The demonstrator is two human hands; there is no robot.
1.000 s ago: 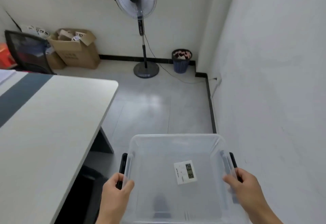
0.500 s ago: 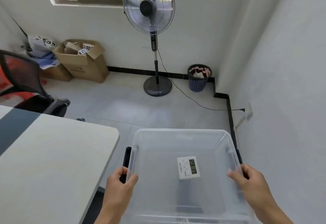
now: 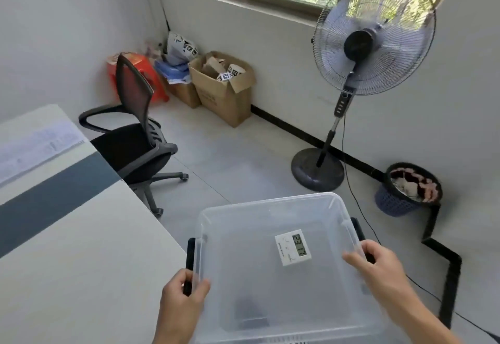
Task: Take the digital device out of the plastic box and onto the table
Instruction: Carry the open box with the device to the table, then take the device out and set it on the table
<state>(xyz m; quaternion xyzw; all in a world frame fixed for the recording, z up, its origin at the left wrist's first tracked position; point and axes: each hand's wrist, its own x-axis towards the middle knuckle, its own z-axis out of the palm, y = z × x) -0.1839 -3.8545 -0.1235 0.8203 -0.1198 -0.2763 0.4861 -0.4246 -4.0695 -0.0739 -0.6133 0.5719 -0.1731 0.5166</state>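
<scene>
A clear plastic box (image 3: 270, 203) is held in the air at the bottom centre, just right of the table's corner. My left hand (image 3: 180, 303) grips its left black handle and my right hand (image 3: 378, 270) grips its right rim. A small white digital device (image 3: 292, 247) with a dark display lies flat on the box's floor, right of centre. The light table (image 3: 67, 249) with a dark stripe fills the lower left.
Papers (image 3: 35, 146) lie at the table's far end. A black office chair (image 3: 135, 129) stands behind the table. A standing fan (image 3: 359, 54), a dark waste basket (image 3: 408, 189), cardboard boxes (image 3: 224, 89) and a floor cable lie ahead and right.
The view has swung left and the box has moved with it toward the table's corner. Both hands keep their grip on the box. The device has stayed in place inside.
</scene>
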